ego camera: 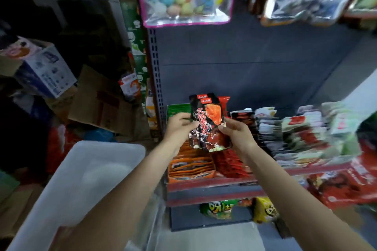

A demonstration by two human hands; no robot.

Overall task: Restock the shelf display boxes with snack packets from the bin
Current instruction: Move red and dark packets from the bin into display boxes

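Both hands clamped on snack packets (208, 122) above shelf (212, 182) left end: left hand (179, 126), right hand (234, 132). Likely light, crinkly, slippery film; pinch side edges.

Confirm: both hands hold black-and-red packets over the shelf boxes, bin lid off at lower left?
Not quite. The head view shows the lid on the bin. The rest holds: left hand and right hand grip the packets above the boxes.

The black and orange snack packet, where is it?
The black and orange snack packet is mid-frame, held between the left hand and right hand, above the orange packets.
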